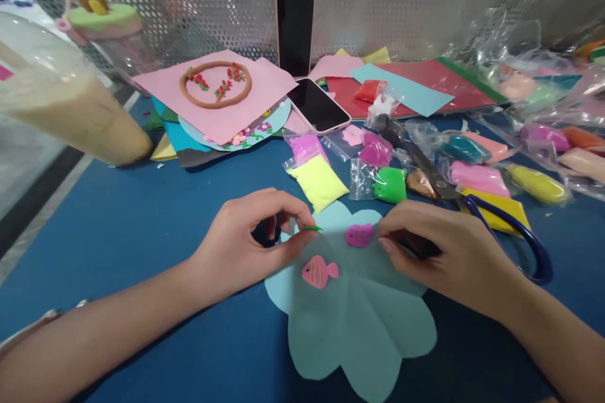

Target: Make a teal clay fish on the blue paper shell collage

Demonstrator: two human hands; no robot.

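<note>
Pointing rightward, green sliver (314, 228), long axis sideways

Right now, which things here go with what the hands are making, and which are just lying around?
Seem part of it:
small green piece, pinched in the left hand
purple fish, beside the right hand
pink striped fish
scalloped blue paper under both fish

Probably just lying about:
upright phone
flat phone
drink cup
scissors, perhaps a tool, but unheld
</note>
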